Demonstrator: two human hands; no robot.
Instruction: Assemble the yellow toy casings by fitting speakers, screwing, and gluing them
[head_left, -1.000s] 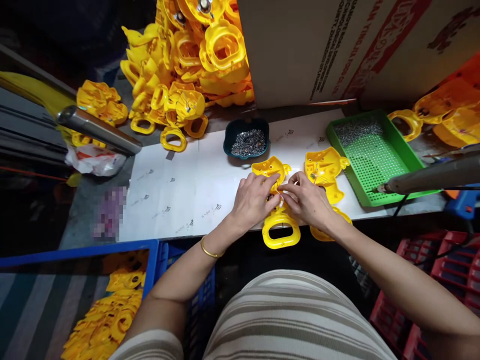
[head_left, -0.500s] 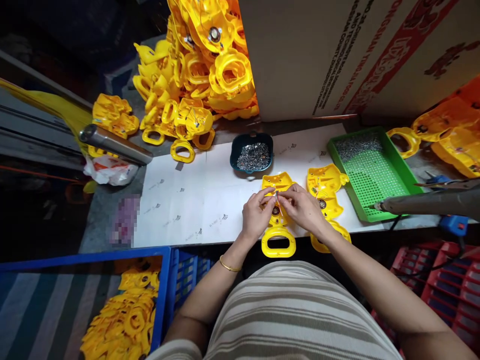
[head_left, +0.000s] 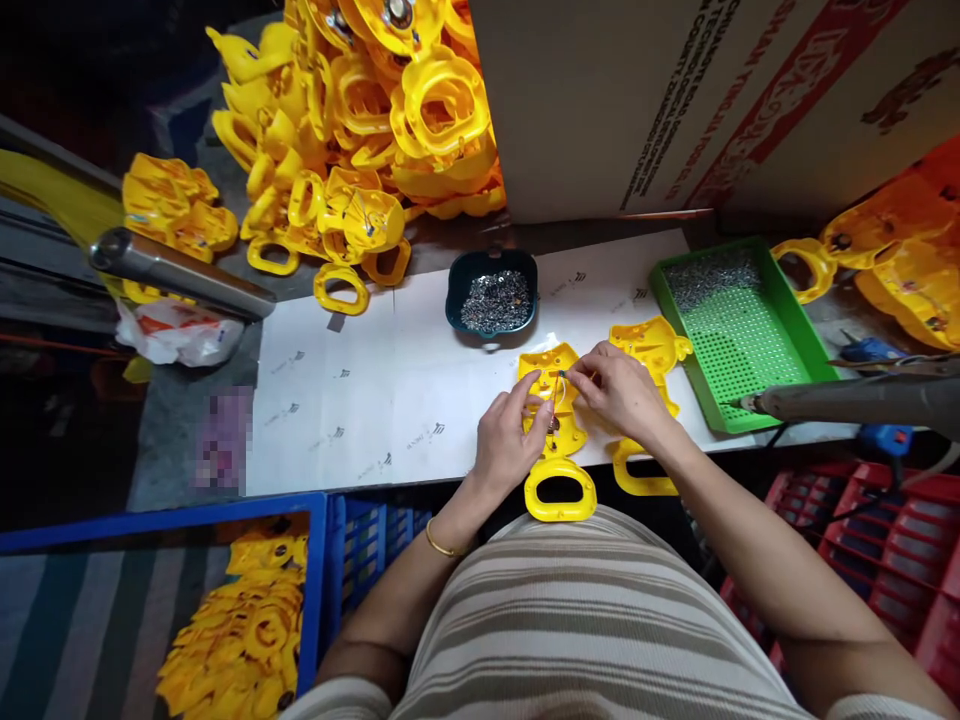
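A yellow plastic housing half [head_left: 551, 362] with a loop handle [head_left: 561, 490] lies open side up in front of me. Thin wires [head_left: 561, 392] and a round dark part show inside it. My left hand [head_left: 508, 435] holds the housing's left side, thumb and forefinger bent over its inside. My right hand [head_left: 621, 392] is closed in a pinch at the upper right of the housing, on the end of a wire with a small dark tip. Partly behind the right hand lies a second yellow housing half [head_left: 646, 340].
A dark bowl of small screws [head_left: 495, 300] and a green perforated tray [head_left: 750, 340] with metal bits stand behind. An electric screwdriver-like tool [head_left: 840, 403] juts in from the right. Yellow housings pile up [head_left: 360, 120] at the back and in a blue-rimmed crate [head_left: 319, 580].
My hands have drawn apart: the right has shifted right and up with the wire end, the left has settled on the housing's left side. The view has shifted slightly.
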